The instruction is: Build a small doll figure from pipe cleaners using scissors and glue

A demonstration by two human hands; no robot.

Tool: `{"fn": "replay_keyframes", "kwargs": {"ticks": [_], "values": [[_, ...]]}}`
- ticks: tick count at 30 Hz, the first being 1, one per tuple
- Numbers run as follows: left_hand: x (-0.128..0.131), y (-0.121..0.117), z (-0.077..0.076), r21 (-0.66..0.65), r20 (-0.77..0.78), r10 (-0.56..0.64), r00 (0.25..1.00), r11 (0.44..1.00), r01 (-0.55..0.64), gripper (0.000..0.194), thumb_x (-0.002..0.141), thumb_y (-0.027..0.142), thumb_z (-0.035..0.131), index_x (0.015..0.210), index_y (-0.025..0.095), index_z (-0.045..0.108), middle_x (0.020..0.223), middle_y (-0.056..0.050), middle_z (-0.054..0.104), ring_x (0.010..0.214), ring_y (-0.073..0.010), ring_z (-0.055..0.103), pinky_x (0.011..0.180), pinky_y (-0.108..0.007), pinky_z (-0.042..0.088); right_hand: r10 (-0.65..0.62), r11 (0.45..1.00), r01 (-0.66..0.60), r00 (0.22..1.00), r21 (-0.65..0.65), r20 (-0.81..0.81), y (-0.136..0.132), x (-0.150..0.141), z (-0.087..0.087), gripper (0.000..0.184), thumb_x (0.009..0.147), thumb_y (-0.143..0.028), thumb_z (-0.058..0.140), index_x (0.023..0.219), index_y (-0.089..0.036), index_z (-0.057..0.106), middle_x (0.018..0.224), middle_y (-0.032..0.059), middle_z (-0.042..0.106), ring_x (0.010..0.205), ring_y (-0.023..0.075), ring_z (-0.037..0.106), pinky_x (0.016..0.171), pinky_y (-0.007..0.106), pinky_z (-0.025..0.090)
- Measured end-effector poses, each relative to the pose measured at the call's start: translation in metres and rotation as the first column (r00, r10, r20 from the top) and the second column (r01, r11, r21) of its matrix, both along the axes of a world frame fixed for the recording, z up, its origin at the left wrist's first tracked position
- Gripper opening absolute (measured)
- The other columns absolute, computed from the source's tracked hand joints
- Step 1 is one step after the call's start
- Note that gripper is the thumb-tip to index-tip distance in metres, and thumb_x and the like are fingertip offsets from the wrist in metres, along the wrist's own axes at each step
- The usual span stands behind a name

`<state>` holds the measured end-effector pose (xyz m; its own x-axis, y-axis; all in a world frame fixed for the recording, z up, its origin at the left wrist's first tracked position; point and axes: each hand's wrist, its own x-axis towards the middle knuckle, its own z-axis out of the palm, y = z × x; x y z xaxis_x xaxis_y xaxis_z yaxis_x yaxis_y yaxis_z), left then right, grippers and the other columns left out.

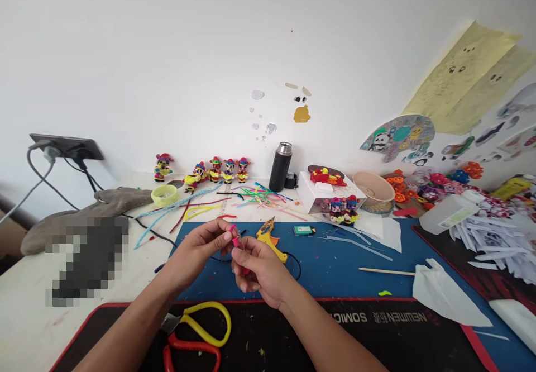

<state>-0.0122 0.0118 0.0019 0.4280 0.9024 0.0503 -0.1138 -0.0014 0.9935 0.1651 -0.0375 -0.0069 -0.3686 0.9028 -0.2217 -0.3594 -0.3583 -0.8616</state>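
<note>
Both my hands meet over the blue mat [335, 266], pinching a short pink pipe cleaner piece [235, 238]. My left hand [201, 249] grips its upper end with thumb and fingers closed. My right hand [257, 271] is closed round its lower end. Just behind them lies a yellow glue gun [270, 237] with a black cord. Scissors with yellow and red handles [196, 333] lie on the black mat under my left forearm.
Loose coloured pipe cleaners [201, 207] are scattered at the back, behind them a row of small figures [218, 171] and a black flask [280, 166]. A white box [322, 196], a bowl [372, 189], a wooden stick [385, 271] and folded white paper [444, 294] lie to the right.
</note>
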Motion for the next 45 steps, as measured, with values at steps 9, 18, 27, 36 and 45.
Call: {"fn": "replay_keyframes", "kwargs": {"ticks": [9, 18, 27, 36, 45], "values": [[0.005, -0.002, 0.003, 0.060, -0.124, 0.008, 0.992, 0.998, 0.000, 0.033, 0.089, 0.052, 0.074, 0.088, 0.020, 0.069, 0.078, 0.001, 0.064, 0.072, -0.0162, 0.056, 0.069, -0.028, 0.048, -0.001, 0.999, 0.000, 1.000, 0.052, 0.006, 0.001, -0.003, -0.006, 0.058, 0.080, -0.073, 0.076, 0.079, -0.018, 0.057, 0.049, -0.0112, 0.039, 0.038, 0.0029, 0.021, 0.041, 0.024, 0.010], [0.005, 0.003, 0.004, 0.175, -0.249, 0.182, 0.951, 0.975, -0.141, 0.041, 0.087, 0.060, 0.069, 0.087, 0.019, 0.068, 0.065, 0.003, 0.058, 0.063, -0.0156, 0.051, 0.061, -0.026, 0.043, -0.049, 0.991, 0.044, 0.998, 0.123, 0.037, 0.007, -0.007, -0.015, 0.058, 0.084, -0.075, 0.070, 0.087, -0.017, 0.063, 0.055, -0.0080, 0.048, 0.037, 0.0043, 0.028, 0.039, 0.023, 0.014], [0.001, 0.009, -0.002, 0.263, -0.229, 0.287, 0.930, 0.938, -0.225, 0.039, 0.090, 0.059, 0.064, 0.095, 0.021, 0.069, 0.075, 0.001, 0.065, 0.066, -0.0175, 0.056, 0.062, -0.027, 0.043, -0.079, 0.968, 0.034, 0.981, 0.247, 0.176, 0.024, -0.006, 0.009, 0.056, 0.088, -0.074, 0.066, 0.097, -0.018, 0.067, 0.061, -0.0057, 0.053, 0.041, 0.0057, 0.037, 0.039, 0.021, 0.019], [0.001, 0.007, -0.015, 0.410, -0.416, 0.388, 0.823, 0.887, -0.211, 0.034, 0.095, 0.050, 0.056, 0.115, 0.025, 0.067, 0.079, 0.001, 0.073, 0.074, -0.0219, 0.068, 0.067, -0.030, 0.047, -0.149, 0.973, 0.118, 0.977, 0.196, 0.154, 0.035, 0.001, -0.023, 0.065, 0.077, -0.083, 0.069, 0.070, -0.020, 0.055, 0.049, -0.0113, 0.031, 0.041, 0.0049, 0.019, 0.040, 0.023, 0.011], [0.009, -0.002, -0.006, 0.397, -0.476, 0.352, 0.806, 0.904, -0.161, 0.032, 0.092, 0.054, 0.059, 0.105, 0.026, 0.067, 0.080, 0.000, 0.080, 0.077, -0.0232, 0.073, 0.071, -0.030, 0.050, -0.199, 0.938, 0.110, 0.947, 0.327, 0.253, 0.034, 0.013, -0.025, 0.066, 0.082, -0.083, 0.063, 0.064, -0.022, 0.048, 0.050, -0.0089, 0.032, 0.044, 0.0081, 0.025, 0.044, 0.025, 0.020]]}}
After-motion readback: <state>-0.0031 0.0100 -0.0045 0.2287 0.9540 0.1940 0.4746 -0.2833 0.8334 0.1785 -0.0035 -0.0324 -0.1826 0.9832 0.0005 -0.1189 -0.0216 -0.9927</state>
